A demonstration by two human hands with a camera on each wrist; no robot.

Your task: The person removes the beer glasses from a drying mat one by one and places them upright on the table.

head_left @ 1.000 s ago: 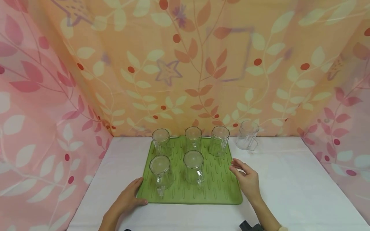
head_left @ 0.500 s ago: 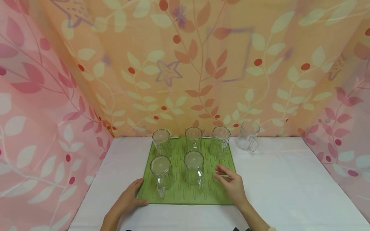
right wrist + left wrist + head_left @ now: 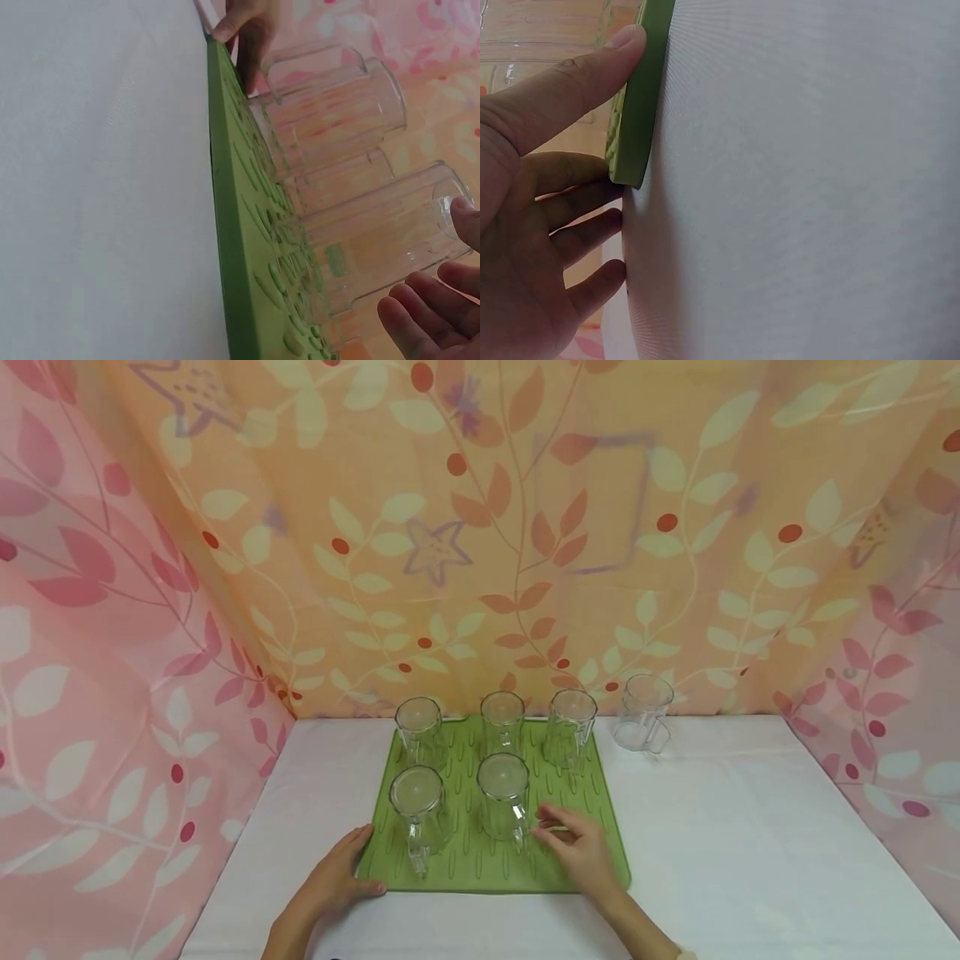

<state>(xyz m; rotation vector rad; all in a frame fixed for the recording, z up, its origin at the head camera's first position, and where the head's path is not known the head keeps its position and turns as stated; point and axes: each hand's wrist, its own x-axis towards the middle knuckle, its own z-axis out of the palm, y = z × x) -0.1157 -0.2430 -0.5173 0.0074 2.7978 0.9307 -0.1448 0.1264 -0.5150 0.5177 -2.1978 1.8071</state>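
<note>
Several clear glass mugs stand upside down on a green ridged drying mat (image 3: pixel 555 870). Beside the handle of the front middle mug (image 3: pixel 501 802) is my right hand (image 3: pixel 581 852), fingers loosely bent and thumb apart. The right wrist view shows its fingertips close to that mug (image 3: pixel 375 232), with nothing between them. My left hand (image 3: pixel 333 868) rests at the mat's front left corner. In the left wrist view the thumb touches the mat's edge (image 3: pixel 641 112) and the fingers extend along its side. Near the left hand stands the front left mug (image 3: pixel 420 810).
Behind these stand a back left mug (image 3: pixel 420 735), a back middle mug (image 3: pixel 502 722) and a back right mug (image 3: pixel 570 731). Another glass mug (image 3: pixel 643 714) stands upright on the white tablecloth (image 3: pixel 735 843), right of the mat. A patterned curtain (image 3: pixel 480 610) encloses the table's back and sides.
My right hand has moved left from the mat's right edge, across the mat, to the front middle mug's handle. The left hand and the mugs have stayed in place.
</note>
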